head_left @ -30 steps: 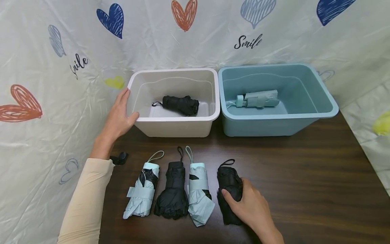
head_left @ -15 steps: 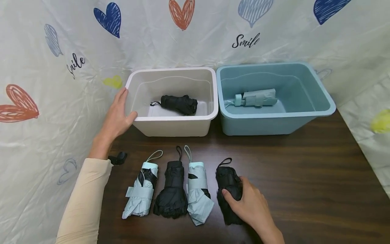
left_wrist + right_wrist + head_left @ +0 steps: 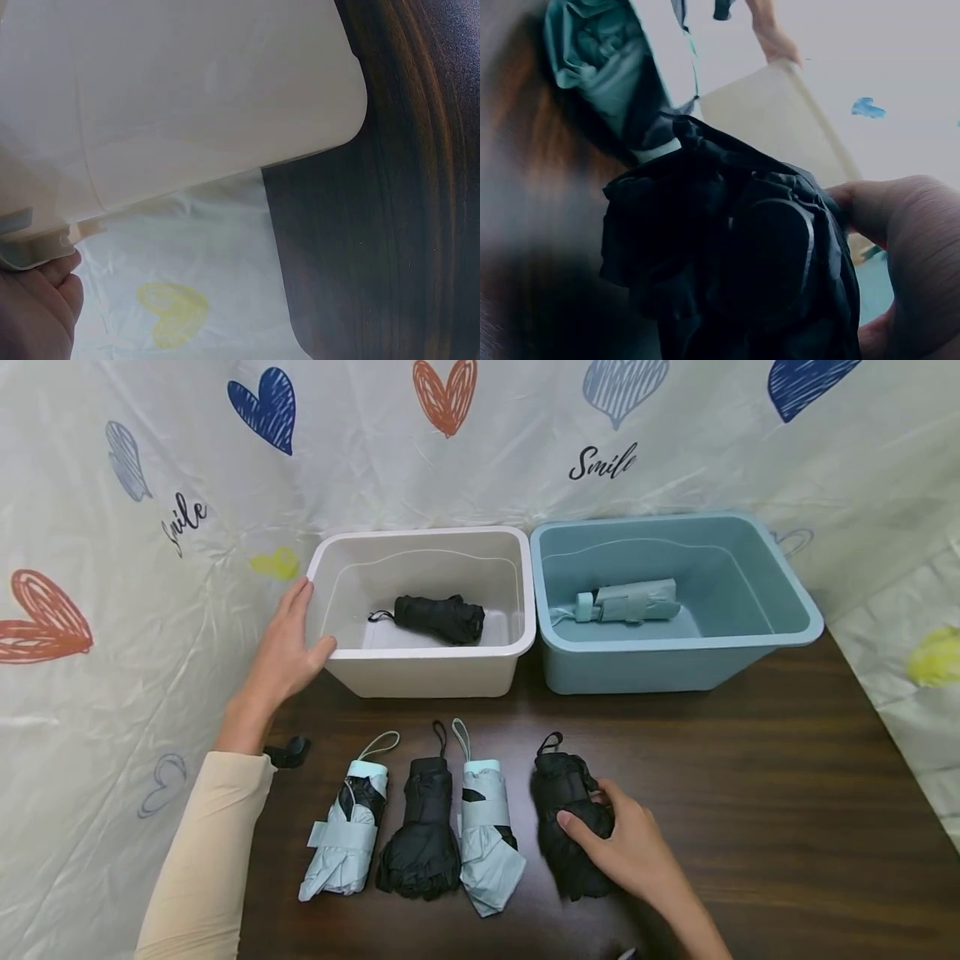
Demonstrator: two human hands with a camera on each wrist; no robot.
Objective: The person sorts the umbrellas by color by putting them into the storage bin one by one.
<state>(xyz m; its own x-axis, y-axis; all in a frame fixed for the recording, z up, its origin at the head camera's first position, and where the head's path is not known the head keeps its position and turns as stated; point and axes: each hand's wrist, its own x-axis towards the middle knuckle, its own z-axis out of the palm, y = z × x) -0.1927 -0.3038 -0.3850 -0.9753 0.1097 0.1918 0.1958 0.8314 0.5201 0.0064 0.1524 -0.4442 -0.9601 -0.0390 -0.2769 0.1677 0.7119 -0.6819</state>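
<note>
My right hand (image 3: 626, 847) grips a folded black umbrella (image 3: 566, 827) by its side, thumb on top, at the right end of a row. The right wrist view shows that black umbrella (image 3: 742, 247) close up, its end toward the camera. At the left, my left hand (image 3: 281, 647) holds the left rim of the white bin (image 3: 427, 672). A folded black umbrella (image 3: 438, 619) lies inside that bin. Left of the gripped umbrella lie a light blue umbrella (image 3: 491, 839), another black umbrella (image 3: 420, 835) and another light blue umbrella (image 3: 345, 835), their straps pointing toward the bins.
A blue bin (image 3: 637, 668) stands right beside the white one, with a light blue umbrella (image 3: 630, 602) inside. Both stand at the back of the dark wooden table (image 3: 750, 793), against a white sheet (image 3: 510, 460) printed with hearts.
My right hand has tilted the black umbrella and shifted it slightly, raising its strap end. My left hand stays at the white bin's rim. The view has moved slightly.
</note>
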